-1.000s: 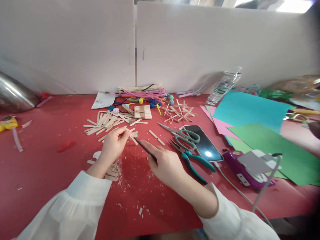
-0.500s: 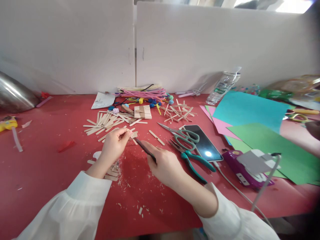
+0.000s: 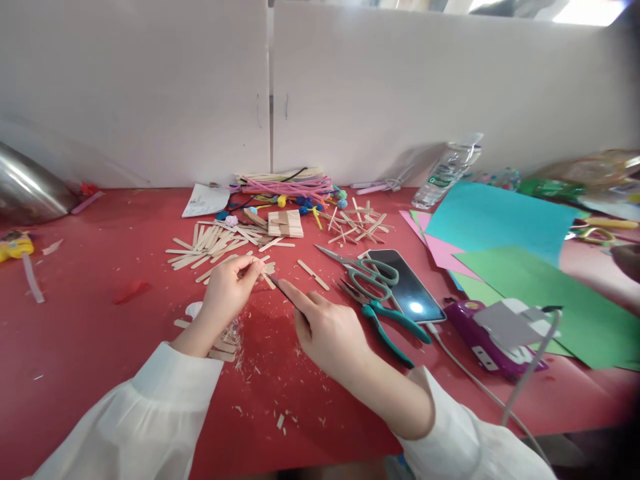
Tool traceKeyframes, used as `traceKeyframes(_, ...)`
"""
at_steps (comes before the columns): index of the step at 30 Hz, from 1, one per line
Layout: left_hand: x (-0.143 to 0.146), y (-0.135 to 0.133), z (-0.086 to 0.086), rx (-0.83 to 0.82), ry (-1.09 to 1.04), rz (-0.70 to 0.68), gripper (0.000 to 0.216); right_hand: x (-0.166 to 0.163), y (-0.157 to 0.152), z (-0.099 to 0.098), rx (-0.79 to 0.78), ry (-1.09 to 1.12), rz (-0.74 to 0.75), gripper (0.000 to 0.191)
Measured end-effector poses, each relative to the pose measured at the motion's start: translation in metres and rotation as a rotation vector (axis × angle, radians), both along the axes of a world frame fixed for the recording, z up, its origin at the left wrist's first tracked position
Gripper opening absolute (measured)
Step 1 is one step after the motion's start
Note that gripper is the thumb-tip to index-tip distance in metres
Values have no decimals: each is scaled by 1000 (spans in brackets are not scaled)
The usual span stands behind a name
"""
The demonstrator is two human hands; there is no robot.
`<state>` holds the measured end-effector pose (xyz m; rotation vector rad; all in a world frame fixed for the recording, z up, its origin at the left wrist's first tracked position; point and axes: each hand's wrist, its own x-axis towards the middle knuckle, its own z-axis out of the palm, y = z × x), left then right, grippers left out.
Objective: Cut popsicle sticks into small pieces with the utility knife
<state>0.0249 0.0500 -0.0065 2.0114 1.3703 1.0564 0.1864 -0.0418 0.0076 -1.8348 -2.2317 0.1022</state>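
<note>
My left hand point(image 3: 227, 290) is closed in a pinch on the end of a small wooden craft stick point(image 3: 267, 273), mostly covered by the fingertips. My right hand point(image 3: 333, 333) wraps round a slim dark knife point(image 3: 287, 292), index finger stretched along its back. The knife's tip is close to the stick; whether they touch I cannot tell. Pale wood shavings point(image 3: 257, 370) are scattered on the red table point(image 3: 310, 433) below both hands. More craft sticks point(image 3: 220, 243) lie in a loose heap beyond my left hand, and a notched stick point(image 3: 313, 275) lies beyond the right.
Right of my hands lie scissors point(image 3: 367, 273), teal-handled pliers point(image 3: 395, 323) and a phone point(image 3: 407, 287) on a cable. Coloured paper point(image 3: 505, 220), a purple power strip point(image 3: 480, 340) and a water bottle point(image 3: 445, 175) are farther right. Pink pipe cleaners point(image 3: 285, 187) lie by the white partition.
My right hand and the knife have shifted slightly right and back from the stick. My left hand stays nearly in place, still pinching.
</note>
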Motion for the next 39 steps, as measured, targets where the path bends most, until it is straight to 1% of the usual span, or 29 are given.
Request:
traceKeyframes(4,0,0,0,4,19,15,29,0,0,0,12,-38,-5,51)
traceKeyframes(12,4,-5,7,17,53,44,27,-2,1,-2,10,-71,-3,51)
traceKeyframes(16,3,-4,6,12,46,42,29,-2,0,-2,18,-90,0,51)
traceKeyframes(23,2,-1,0,16,13,38,29,-1,0,0,0,-54,-13,52)
traceKeyframes(31,5,-4,6,38,48,38,30,-3,1,-2,-11,-57,-13,52)
traceKeyframes(36,5,-5,7,50,67,35,30,-3,2,-1,-23,-83,-12,52)
traceKeyframes(39,5,-5,7,62,71,33,30,-2,1,1,-22,-61,-16,52)
